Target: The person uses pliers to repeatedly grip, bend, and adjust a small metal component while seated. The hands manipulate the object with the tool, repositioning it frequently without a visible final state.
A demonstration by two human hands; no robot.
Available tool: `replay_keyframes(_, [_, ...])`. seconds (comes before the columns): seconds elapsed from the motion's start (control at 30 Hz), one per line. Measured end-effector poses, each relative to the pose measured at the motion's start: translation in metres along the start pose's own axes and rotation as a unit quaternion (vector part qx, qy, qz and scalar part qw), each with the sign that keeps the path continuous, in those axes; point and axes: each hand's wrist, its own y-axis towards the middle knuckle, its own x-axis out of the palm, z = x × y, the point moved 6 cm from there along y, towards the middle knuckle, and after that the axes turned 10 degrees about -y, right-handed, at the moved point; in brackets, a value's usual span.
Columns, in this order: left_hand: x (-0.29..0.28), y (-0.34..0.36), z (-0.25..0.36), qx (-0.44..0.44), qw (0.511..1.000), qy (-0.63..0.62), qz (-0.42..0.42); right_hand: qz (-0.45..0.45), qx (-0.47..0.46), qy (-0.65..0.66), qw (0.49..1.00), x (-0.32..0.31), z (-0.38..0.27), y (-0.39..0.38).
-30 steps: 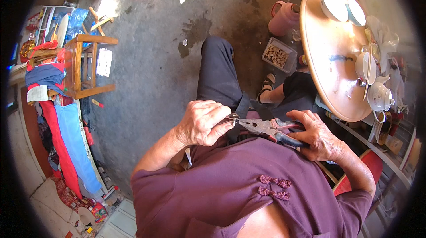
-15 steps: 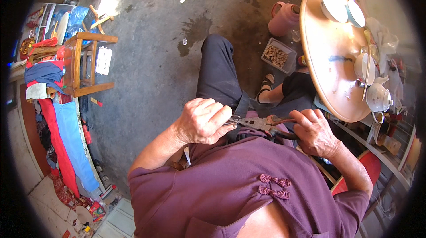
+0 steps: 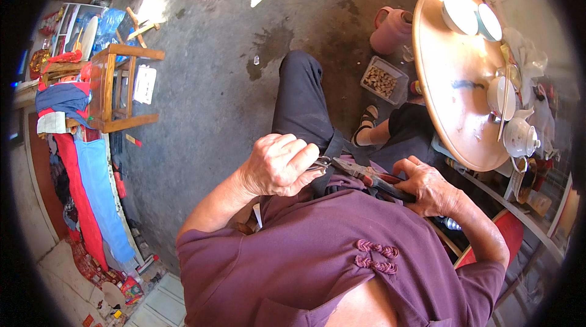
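Note:
My left hand (image 3: pixel 281 165) is closed in front of my lap. From its fingers sticks out a small shiny metal piece (image 3: pixel 321 164), mostly hidden, whose kind I cannot make out. My right hand (image 3: pixel 430 186) is wrapped round the handles of worn pliers (image 3: pixel 361 172). The pliers' jaws point left and reach the metal piece; whether they grip it, I cannot tell. The handles lie close together, and dark cloth of my lap shows behind the tool.
A round wooden table (image 3: pixel 445 83) with bowls and a white teapot (image 3: pixel 520 135) stands at the right. Beside it on the floor are a pink jug (image 3: pixel 390 31) and a plastic box of peanuts (image 3: pixel 383 80). A wooden stool (image 3: pixel 125 86) stands at the left.
The pliers' handles have come closer together and tilt down more to the right. My right hand has closed further round them and moved slightly left. The left hand stays put.

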Motion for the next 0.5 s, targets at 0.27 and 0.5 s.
replay_keyframes(0.27, [-0.002, 0.002, 0.001, -0.001, 1.000, 0.000, 0.001, 0.012, -0.023, 0.065, 0.998, 0.015, 0.009, -0.002])
replay_keyframes(0.5, [0.004, 0.001, -0.003, -0.013, 1.000, 0.022, 0.010, -0.050, 0.036, 0.286, 0.956, 0.022, 0.020, -0.009])
